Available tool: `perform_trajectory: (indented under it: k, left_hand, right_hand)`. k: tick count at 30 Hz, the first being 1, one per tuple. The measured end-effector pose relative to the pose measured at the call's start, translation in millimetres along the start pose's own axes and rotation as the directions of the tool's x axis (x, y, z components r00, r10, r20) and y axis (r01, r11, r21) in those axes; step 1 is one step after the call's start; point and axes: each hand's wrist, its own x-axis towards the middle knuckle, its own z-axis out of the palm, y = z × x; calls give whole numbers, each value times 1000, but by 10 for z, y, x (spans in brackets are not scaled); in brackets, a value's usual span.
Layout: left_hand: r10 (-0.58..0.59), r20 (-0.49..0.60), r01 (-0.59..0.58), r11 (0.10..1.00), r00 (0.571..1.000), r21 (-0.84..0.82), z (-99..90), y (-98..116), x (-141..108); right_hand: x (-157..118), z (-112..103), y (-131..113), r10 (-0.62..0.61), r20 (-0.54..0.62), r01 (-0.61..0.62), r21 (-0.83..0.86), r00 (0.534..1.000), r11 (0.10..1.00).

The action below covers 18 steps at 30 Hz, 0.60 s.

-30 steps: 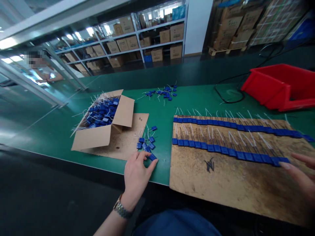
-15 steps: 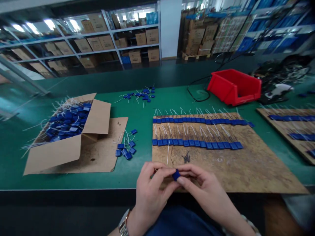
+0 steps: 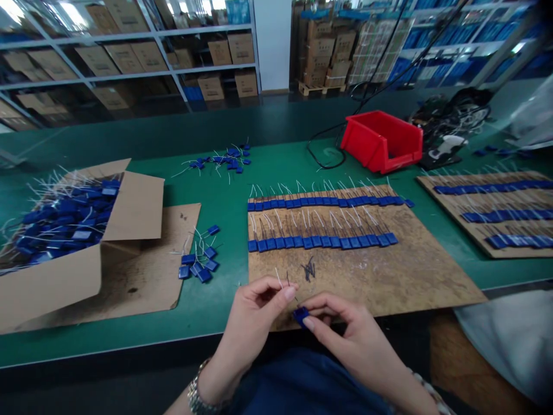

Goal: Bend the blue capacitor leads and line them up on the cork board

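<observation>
The left hand (image 3: 258,316) has shifted its pinch: half a second ago its fingertips met the right hand (image 3: 345,329) at the blue component (image 3: 301,316), and now they grip its wire leads (image 3: 279,278) instead, a white tip and a dark tip standing up past the thumb. The right hand alone grasps the blue body between thumb and fingers, so the part looks steadied at one end while its leads are handled at the other; whether they are being straightened or spread, I cannot tell. The component is off the surface, over the near edge of the worn wooden board (image 3: 415,276), close to a little heap of dark slivers (image 3: 308,268). Beyond it, the far row (image 3: 311,202) and near row (image 3: 322,242) of similar parts lie with leads pointing away; the held part is in neither row. To the left, a loose cluster (image 3: 204,275) of the same components lies beside the open cardboard box (image 3: 133,202).
</observation>
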Motion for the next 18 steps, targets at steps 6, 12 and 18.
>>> perform_trajectory:
  k: [6,12,18]
  left_hand:
    - [-106,15,107,984,994,-141,2,-46,-59]
    - [-34,-78,29,997,996,-67,-108,-19,-64]
    - [-4,-88,-2,997,996,-73,-144,-11,-82]
  right_hand:
    - [-5,-74,77,-51,4,51,-58,999,997]
    - [351,-471,280,-586,-26,397,-713,810,579]
    - [521,-648,283,-533,338,484,-860,776,159]
